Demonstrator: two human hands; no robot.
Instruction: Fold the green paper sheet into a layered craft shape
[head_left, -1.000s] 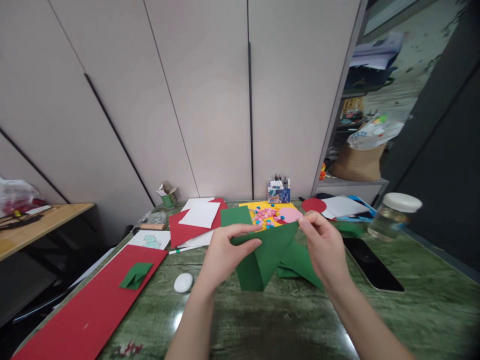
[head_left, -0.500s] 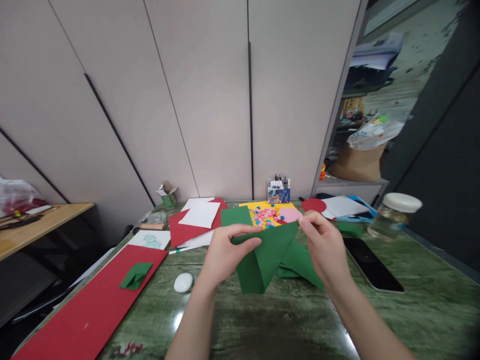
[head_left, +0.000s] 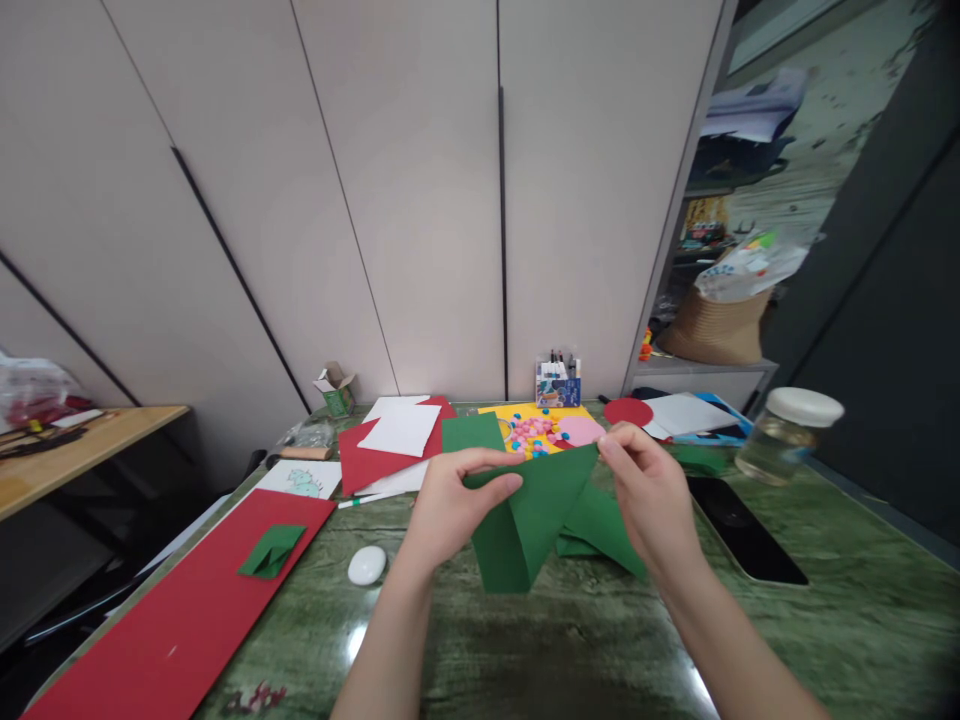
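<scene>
At the centre of the frame, a folded green sheet hangs above the desk. The left hand has its fingers closed on the top edge; the right hand pinches the sheet's upper right corner. The sheet partly hides loose green pieces and the near part of a yellow sheet with small coloured balls. Right of centre, a black phone lies near the right hand, below a lidded jar. A white oval object sits left of the left forearm, beside a red board at lower left.
</scene>
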